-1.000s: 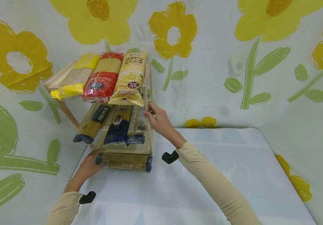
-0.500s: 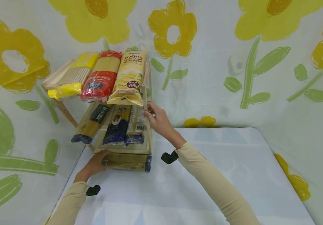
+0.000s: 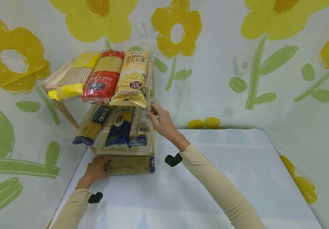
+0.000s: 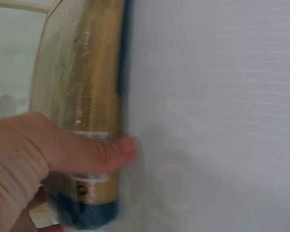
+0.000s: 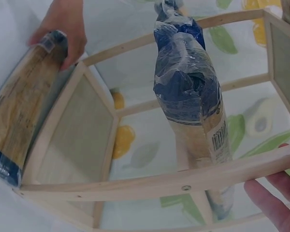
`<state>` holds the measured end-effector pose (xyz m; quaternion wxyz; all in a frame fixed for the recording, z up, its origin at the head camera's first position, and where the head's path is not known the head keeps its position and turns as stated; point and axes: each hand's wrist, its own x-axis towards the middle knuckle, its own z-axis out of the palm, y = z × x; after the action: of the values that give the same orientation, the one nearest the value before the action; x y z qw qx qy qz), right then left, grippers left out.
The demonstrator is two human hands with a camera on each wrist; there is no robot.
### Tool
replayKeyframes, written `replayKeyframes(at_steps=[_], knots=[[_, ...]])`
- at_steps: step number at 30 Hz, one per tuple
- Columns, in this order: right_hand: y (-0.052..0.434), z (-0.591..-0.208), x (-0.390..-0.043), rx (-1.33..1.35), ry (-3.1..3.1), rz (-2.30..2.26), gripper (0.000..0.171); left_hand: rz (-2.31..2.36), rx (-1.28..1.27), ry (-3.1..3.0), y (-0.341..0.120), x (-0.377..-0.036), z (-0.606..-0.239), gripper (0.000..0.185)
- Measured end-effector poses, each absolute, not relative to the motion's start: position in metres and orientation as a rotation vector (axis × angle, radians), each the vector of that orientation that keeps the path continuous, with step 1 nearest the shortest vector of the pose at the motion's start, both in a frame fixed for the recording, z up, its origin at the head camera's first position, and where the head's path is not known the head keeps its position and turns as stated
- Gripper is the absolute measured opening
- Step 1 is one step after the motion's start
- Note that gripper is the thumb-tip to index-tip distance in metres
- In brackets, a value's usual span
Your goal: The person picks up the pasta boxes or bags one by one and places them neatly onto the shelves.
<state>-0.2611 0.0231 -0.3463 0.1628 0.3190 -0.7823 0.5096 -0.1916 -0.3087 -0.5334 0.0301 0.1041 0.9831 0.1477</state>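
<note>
My left hand (image 3: pixel 97 168) grips the left end of a spaghetti pack (image 3: pixel 130 164) lying lengthwise along the front of a wooden rack (image 3: pixel 124 153), at its foot. In the left wrist view the thumb (image 4: pixel 99 153) crosses the wrapper near the pack's dark blue end, with the other fingers partly hidden behind it. My right hand (image 3: pixel 163 121) holds the rack's right upright, thumb in front. The right wrist view shows those fingers (image 5: pixel 268 200) at the wooden bar (image 5: pixel 150 183).
On the top tier lie a yellow pasta pack (image 3: pixel 80 74), a red one (image 3: pixel 105 76) and a cream one (image 3: pixel 131 78). Below lean a black-labelled pack (image 3: pixel 93 124), a blue one (image 3: pixel 120 127) and another blue-ended pack (image 3: pixel 138 127). The pale tabletop (image 3: pixel 210 178) extends right.
My left hand has shifted right, over the pack's left end, and the pack now lies more level along the rack's front. The right hand has stayed on the upright.
</note>
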Motion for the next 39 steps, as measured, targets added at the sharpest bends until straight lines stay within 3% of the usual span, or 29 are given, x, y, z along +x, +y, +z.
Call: replayKeyframes(at_steps=[14, 26, 33, 39], knots=[[0.022, -0.349, -0.261, 0.905, -2.244, 1.473, 0.02, 0.713, 0.298, 2.958, -0.319, -0.164, -0.545, 0.073], [0.023, -0.348, -0.261, 0.896, -2.251, 1.49, 0.022, 1.084, 0.29, 3.003, -0.311, -0.117, -0.548, 0.058], [0.019, -0.349, -0.261, 0.932, -2.254, 1.494, 0.021, 1.167, 0.018, 3.034, -0.299, -0.079, -0.546, 0.053], [0.022, -0.347, -0.263, 0.897, -2.241, 1.481, 0.021, 1.17, -0.056, 3.139, -0.29, -0.061, -0.542, 0.053]])
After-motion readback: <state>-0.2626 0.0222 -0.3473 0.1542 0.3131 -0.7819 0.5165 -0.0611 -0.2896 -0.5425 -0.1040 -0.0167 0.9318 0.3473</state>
